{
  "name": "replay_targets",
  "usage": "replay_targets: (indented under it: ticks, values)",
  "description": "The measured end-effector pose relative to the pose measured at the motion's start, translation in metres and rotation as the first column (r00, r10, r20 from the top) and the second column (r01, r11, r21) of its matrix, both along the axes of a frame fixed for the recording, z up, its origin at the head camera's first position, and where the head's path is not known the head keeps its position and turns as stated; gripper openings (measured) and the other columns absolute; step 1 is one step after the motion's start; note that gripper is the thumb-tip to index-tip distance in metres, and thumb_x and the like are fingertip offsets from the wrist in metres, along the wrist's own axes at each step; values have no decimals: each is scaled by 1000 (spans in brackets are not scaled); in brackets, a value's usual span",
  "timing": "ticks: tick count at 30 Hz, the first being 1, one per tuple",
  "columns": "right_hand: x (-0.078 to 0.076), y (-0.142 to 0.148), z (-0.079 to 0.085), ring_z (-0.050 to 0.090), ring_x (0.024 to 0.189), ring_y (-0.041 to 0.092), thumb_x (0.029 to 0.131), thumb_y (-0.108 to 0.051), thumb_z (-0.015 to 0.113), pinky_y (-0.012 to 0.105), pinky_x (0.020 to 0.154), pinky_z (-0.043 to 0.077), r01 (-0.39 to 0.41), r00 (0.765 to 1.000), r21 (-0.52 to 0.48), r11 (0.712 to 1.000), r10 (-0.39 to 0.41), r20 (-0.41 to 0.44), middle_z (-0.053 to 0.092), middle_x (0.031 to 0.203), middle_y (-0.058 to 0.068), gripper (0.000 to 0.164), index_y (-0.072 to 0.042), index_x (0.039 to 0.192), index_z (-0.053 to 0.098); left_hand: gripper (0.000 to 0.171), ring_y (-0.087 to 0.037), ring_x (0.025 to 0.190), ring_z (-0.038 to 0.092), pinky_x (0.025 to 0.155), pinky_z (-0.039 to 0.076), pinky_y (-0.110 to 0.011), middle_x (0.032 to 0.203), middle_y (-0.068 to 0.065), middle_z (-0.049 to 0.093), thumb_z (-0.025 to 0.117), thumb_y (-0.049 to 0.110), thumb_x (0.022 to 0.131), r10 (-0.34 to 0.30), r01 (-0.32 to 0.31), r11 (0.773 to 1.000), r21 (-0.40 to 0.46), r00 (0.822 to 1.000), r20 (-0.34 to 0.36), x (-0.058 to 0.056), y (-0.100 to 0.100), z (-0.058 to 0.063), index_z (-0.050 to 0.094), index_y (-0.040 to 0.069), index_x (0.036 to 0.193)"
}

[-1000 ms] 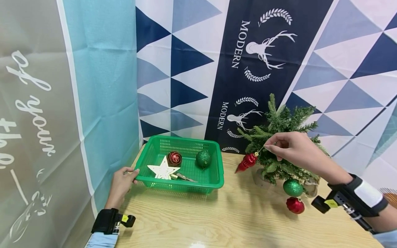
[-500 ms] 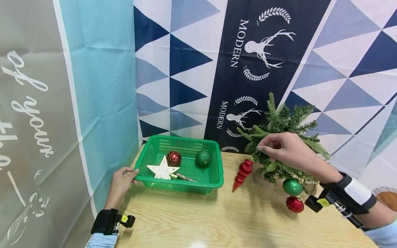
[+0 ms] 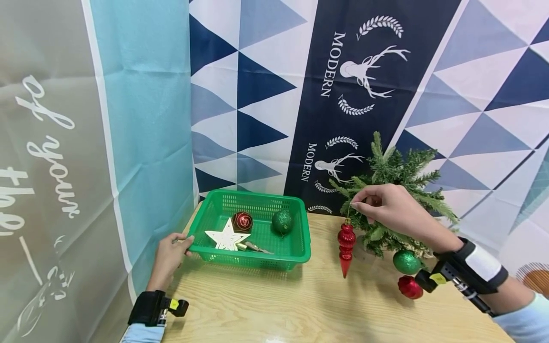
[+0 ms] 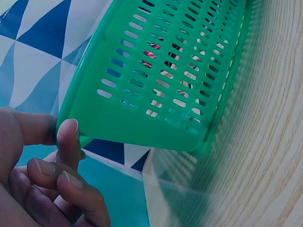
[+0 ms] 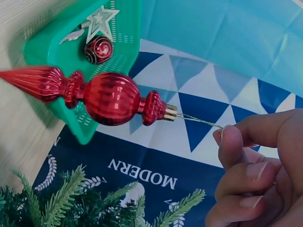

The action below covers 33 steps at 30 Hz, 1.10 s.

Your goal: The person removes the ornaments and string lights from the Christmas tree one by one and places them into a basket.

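Note:
My right hand [image 3: 386, 207] pinches the thin gold string [image 5: 199, 119] of a red finial-shaped Christmas ornament [image 3: 346, 243]. The ornament hangs straight down from it, in front of the small green Christmas tree [image 3: 403, 171]. At the left, my left hand [image 3: 168, 257] grips the near left corner of a green plastic basket [image 3: 274, 259]; the left wrist view shows thumb and index finger at the rim [image 4: 71, 101]. Inside the basket lie a white star [image 3: 226, 236], a dark red ball with gold swirls [image 3: 242, 221], a green glitter ball [image 3: 282, 221] and a slim tool-like piece [image 3: 255, 247].
A green glitter ball [image 3: 406, 262] and a red ribbed ball [image 3: 410, 287] hang low at the front of the tree. Patterned cloth [image 3: 261, 95] stands behind the wooden table [image 3: 266, 305], with blue and grey cloth [image 3: 146, 143] on the left.
My right hand has moved left, away from the tree's middle. The red ornament has swung from slanting to hanging straight down. My left hand stays on the basket corner.

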State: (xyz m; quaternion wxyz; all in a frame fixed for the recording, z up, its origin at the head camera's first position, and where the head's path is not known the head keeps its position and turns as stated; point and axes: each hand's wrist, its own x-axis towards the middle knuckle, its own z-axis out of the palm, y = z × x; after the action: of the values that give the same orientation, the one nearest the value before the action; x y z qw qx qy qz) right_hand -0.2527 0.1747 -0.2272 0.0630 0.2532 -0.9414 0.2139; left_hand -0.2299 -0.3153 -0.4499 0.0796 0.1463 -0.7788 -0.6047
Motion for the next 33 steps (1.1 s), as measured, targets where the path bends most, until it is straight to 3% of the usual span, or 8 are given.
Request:
replay_targets:
  ticks: [16, 33]
  values:
    - [-3, -16, -3, 60, 59, 13, 102, -19, 67, 28, 53, 41, -36, 999, -25, 999, 36, -1, 64, 67, -6, 9, -17, 103, 76, 42, -12, 44, 28, 46, 31, -31, 85, -19, 70, 59, 26, 107, -1, 1, 1000, -5, 1000, -8, 1, -2, -5, 52, -1, 139]
    - [-7, -30, -1, 60, 61, 15, 103, -18, 67, 29, 58, 43, -43, 999, -45, 998, 43, 18, 63, 66, -5, 9, -18, 105, 76, 41, -11, 43, 29, 45, 31, -30, 84, -20, 70, 59, 25, 107, 3, -3, 1000, 4, 1000, -16, -3, 0, -2, 53, -2, 138]
